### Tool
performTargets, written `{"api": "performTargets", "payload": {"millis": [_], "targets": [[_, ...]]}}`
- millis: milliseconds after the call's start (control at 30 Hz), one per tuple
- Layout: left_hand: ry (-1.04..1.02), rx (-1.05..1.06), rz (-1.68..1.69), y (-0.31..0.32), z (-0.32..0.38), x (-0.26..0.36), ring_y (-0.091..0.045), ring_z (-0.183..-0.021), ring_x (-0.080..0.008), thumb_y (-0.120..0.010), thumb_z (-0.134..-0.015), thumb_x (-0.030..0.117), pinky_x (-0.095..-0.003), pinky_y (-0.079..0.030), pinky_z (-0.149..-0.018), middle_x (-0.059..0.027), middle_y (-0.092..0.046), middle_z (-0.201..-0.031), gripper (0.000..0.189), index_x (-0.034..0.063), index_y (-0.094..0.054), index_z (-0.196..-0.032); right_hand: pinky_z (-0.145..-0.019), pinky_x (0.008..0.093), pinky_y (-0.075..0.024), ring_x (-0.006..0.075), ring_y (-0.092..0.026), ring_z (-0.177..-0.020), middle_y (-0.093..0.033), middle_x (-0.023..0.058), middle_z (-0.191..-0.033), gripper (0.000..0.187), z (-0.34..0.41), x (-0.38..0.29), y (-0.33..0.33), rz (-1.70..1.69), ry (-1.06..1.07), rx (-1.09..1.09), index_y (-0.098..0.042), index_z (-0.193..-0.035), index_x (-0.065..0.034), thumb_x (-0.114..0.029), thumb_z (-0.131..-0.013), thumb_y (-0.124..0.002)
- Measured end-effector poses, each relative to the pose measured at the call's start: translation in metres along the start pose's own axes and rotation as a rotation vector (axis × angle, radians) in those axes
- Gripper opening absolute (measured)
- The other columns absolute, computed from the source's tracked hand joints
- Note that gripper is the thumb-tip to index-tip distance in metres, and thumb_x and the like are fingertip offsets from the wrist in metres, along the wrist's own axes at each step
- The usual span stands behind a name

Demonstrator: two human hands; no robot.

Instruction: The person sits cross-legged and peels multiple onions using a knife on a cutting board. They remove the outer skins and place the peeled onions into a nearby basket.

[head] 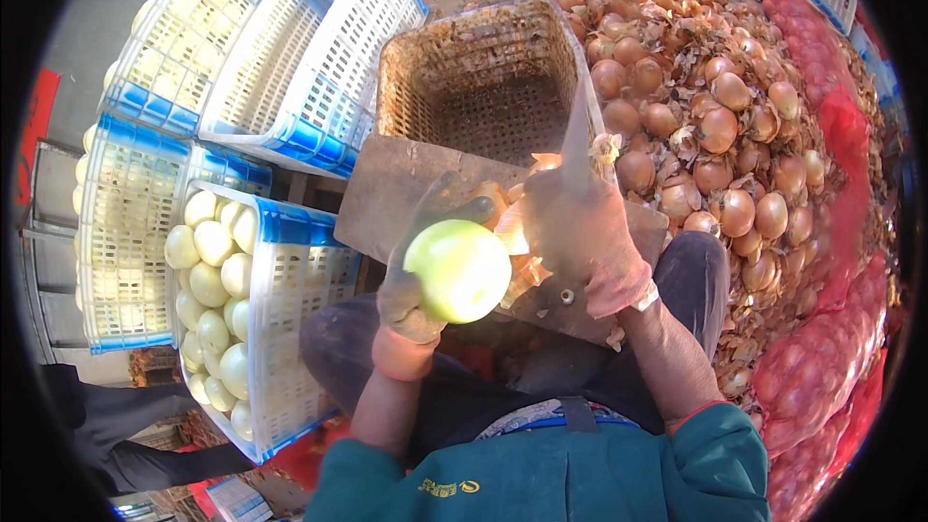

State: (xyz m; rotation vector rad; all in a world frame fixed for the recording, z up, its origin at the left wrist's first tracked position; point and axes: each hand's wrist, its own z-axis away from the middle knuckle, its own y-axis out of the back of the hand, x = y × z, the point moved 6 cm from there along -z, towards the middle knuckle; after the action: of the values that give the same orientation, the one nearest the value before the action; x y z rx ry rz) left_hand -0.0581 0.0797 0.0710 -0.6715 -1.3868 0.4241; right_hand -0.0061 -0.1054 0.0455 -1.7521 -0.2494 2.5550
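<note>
My left hand (409, 297), in a soiled work glove, holds a peeled onion (460, 272) that shines pale green and white in the sun. My right hand (591, 239), also gloved, is closed around a knife whose blurred blade (577, 141) points away from me; its handle is hidden in the fist. Beneath both hands a worn board (406, 177) lies across my lap area, against the near rim of a dirty plastic crate (384, 98). Loose onion skins (528, 279) are between the hands, and a small cut piece (567, 296) rests on the board.
Unpeeled onions (718, 130) are heaped at the right, beside red mesh sacks (812, 370). On the left stand a white-and-blue crate of peeled onions (290, 290), more filled crates (134, 232) and another white crate (312, 72). A person's dark-trousered legs (145, 435) show at lower left.
</note>
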Motion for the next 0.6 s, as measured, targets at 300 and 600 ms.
{"api": "performTargets", "payload": {"millis": [300,600], "targets": [[0.000,0.083,0.335,0.025,0.007,-0.001,-0.049,-0.141,-0.0460,-0.052,-0.089,0.080,-0.0609,-0.043,-0.116,-0.0297,-0.044,-0.158,0.107,-0.0006,-0.038,-0.158,-0.066,0.0342,-0.0534,0.0169,-0.066,-0.075,-0.069,0.0107,-0.084,0.020,-0.014,0.027,0.055,0.481,0.150,0.205,-0.067,-0.111,0.0003,-0.008,-0.093,-0.065],[-0.105,0.249,0.366,0.065,-0.038,0.040,-0.067,-0.117,-0.0361,-0.055,-0.097,0.071,-0.0544,-0.061,-0.093,-0.0197,-0.070,-0.125,0.073,0.0099,-0.062,-0.135,-0.073,0.0303,-0.0540,0.0106,-0.063,-0.081,-0.071,0.0058,-0.090,0.025,0.020,0.026,0.075,0.463,-0.032,0.155,-0.068,-0.116,-0.0004,-0.005,-0.092,-0.066]]}}
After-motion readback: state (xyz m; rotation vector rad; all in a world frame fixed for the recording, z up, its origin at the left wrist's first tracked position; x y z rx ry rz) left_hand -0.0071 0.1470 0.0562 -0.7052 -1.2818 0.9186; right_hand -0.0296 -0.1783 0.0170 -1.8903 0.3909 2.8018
